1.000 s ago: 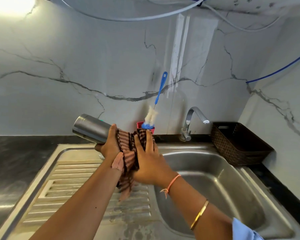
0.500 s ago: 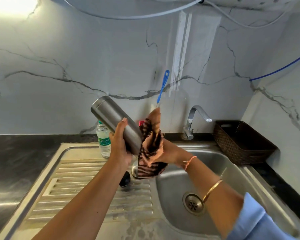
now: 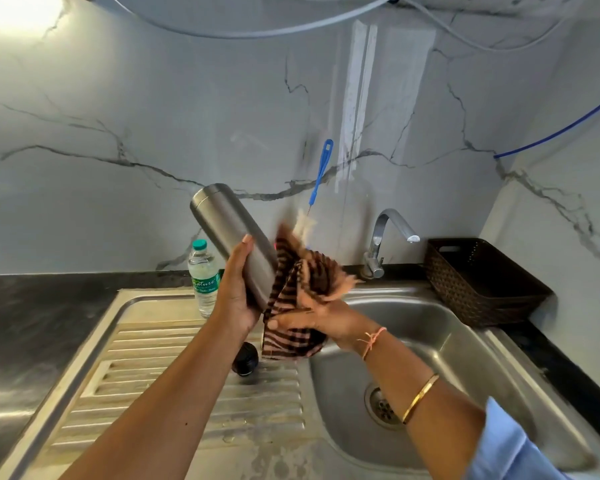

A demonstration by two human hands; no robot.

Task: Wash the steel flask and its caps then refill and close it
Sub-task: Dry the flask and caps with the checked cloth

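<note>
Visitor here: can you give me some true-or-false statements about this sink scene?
1. The left hand holds the flask. True.
2. The right hand holds a sponge. False: it holds a striped cloth.
3. Water runs from the tap. False: none is flowing.
4. A black cap lies on the draining board. True.
5. The basket stands left of the tap. False: it stands right of it.
</note>
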